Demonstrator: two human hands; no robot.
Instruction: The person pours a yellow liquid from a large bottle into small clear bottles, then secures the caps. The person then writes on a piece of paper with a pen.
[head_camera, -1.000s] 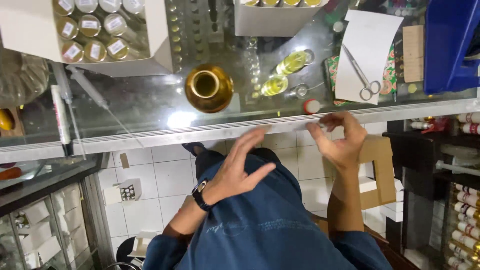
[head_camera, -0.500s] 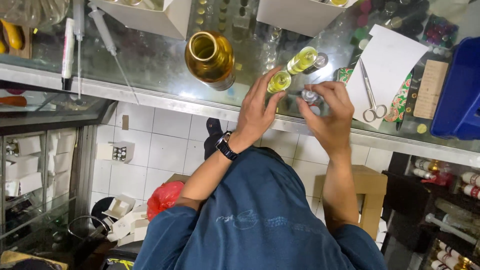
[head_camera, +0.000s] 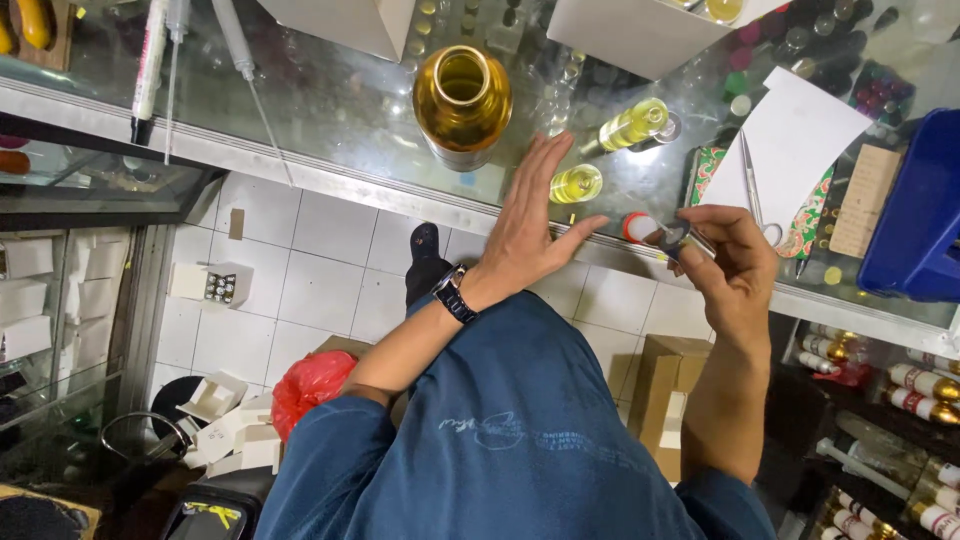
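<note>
My left hand (head_camera: 530, 225) is spread flat with fingers apart just in front of a small upright bottle of yellow liquid (head_camera: 576, 184) on the glass counter (head_camera: 330, 110); it holds nothing. My right hand (head_camera: 730, 265) pinches a small clear bottle with a dark neck (head_camera: 685, 238) near the counter's front edge. A small red and white cap (head_camera: 636, 227) lies beside it. A second small bottle of yellow liquid (head_camera: 628, 127) lies tilted further back. A large gold bottle (head_camera: 462, 103) with an open neck stands to the left of them.
Scissors (head_camera: 752, 185) lie on white paper (head_camera: 795, 145) at the right, next to a blue bin (head_camera: 920, 215). White boxes (head_camera: 640, 30) sit at the counter's back. Syringes (head_camera: 150, 60) rest at the left. Cardboard boxes (head_camera: 665, 385) and a red bag (head_camera: 310, 385) are on the tiled floor.
My left hand has drawn back off the small yellow bottle and opened flat. My right hand has moved right and toward me with the small clear bottle.
</note>
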